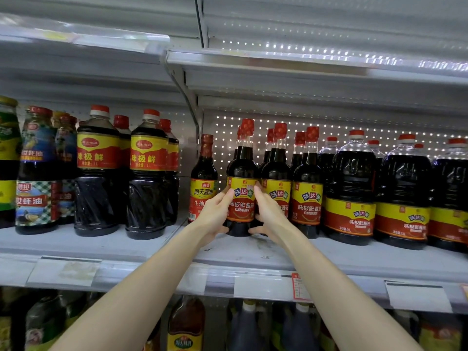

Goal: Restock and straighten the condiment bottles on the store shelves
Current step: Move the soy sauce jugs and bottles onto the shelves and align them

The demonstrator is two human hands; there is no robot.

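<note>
the soy sauce bottle (241,198) is held between the two hands, upright, at the front of its row, with its base apparently resting on the shelf (126,247). the left hand (215,216) is curled round its left flank, with the fingertips laid on the yellow band of the label and the thumb kept low by the dark base. the right hand (271,214) is wrapped round the other flank in the same way, its thumb reaching in near the foot.

this two-sided hold is judged to serve squaring rather than carrying. from both flanks the bottle can be twisted until the label faces out, and slid into line without being tipped. that matters because the body is tall and carries a long, narrow neck.

the bottle is filled with near-black liquid up to the shoulder, and the neck above is clear. a red patterned wrap is fitted over the cap. the label is yellow above and red below with pale characters, and it is already turned nearly square to the front.

just beyond the right hand a matching bottle (277,171) is set very close, and its label is partly hidden by the fingers. to the outside of the left hand a differently branded bottle (203,173) is stood slightly apart. farther out past the right hand, large jugs (352,188) with the same label colours are lined up. below the wrists a price rail (263,285) is fixed along the shelf edge.
</note>
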